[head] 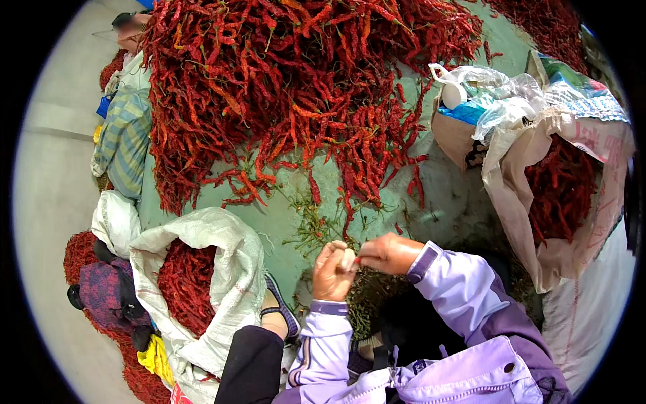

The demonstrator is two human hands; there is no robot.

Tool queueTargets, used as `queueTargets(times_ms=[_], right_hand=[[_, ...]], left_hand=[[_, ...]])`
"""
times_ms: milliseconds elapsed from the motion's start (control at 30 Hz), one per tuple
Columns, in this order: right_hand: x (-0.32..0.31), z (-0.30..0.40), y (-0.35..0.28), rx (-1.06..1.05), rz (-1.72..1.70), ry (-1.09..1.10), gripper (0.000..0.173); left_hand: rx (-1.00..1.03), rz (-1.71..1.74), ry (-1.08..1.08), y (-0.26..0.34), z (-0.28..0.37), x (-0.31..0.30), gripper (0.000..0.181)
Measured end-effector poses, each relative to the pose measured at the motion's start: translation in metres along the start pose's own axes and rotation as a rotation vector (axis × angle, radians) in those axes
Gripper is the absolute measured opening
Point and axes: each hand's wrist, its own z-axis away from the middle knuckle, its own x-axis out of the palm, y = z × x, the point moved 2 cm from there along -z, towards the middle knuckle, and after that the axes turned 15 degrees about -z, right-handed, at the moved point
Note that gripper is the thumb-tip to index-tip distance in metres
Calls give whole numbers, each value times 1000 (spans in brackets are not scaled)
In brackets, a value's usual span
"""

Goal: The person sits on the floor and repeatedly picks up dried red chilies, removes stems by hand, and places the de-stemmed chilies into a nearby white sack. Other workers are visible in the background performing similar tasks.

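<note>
My left hand [334, 271] is curled closed, its fingertips almost meeting those of my right hand [392, 253]. A small red piece of chili pepper [357, 260] shows pinched where the fingers of both hands come together. Most of it is hidden by the fingers. Just beyond the hands, green chili stems [314, 224] lie scattered on the floor. Past them rises a big heap of red chili peppers [282, 86], with loose ones spilling toward me. More stems and debris [371, 298] form a dark pile below my hands.
A white woven sack [237, 237] holding chilies stands at left, beside my foot [280, 308]. At right is another sack [509, 187] with chilies, next to a cardboard box [451, 136] topped with plastic bags. A person [131, 30] is at the far left; striped sacks [123, 141] line that side.
</note>
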Motion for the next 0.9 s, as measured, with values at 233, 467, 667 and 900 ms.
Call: queueTargets(times_ms=[233,467,667,900], right_hand=[[-39,-7,-16,224,-1269,726,14],[-30,-13,-9,268,-1033,614,13],[10,-17,5,263,-780,236,18],[5,-14,-12,280,-719,133,13]], left_hand=[[543,-1935,176,29,-52,2,25],[558,-1799,188,21,-80,-11,16],[361,-1286,271,23,-21,17,9],[376,-714,336,10,-4,30,11]])
